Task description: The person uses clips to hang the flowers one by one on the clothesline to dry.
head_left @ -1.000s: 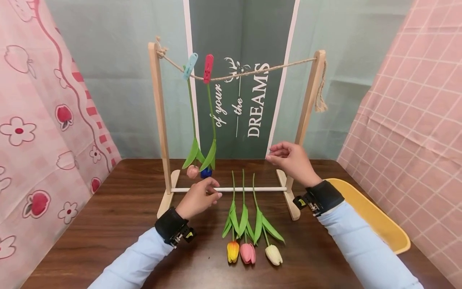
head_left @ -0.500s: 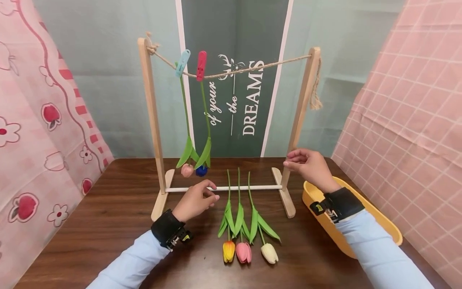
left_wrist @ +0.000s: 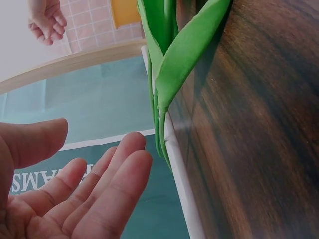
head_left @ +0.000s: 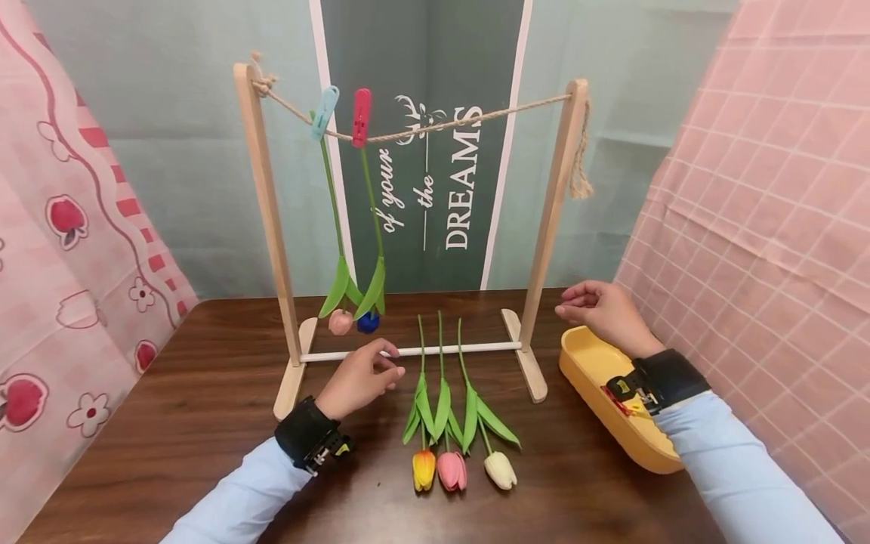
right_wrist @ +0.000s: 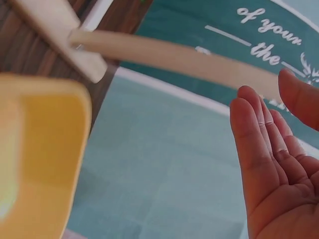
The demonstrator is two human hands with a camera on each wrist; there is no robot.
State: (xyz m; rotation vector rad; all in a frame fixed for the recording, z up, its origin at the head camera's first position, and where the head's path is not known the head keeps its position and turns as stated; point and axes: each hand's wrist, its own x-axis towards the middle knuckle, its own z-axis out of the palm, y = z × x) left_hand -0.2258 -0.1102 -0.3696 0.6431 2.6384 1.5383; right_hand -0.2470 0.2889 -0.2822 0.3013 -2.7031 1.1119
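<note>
We see the right hand (head_left: pixel 612 317), shifted right to the yellow tray (head_left: pixel 590 397), and left hand (head_left: pixel 359 378) both loosely empty, three tulips (head_left: pixel 451 471) unclipped

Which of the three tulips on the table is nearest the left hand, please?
The yellow-orange tulip, at the row's left end; the pink tulip and white tulip lie farther right.
</note>
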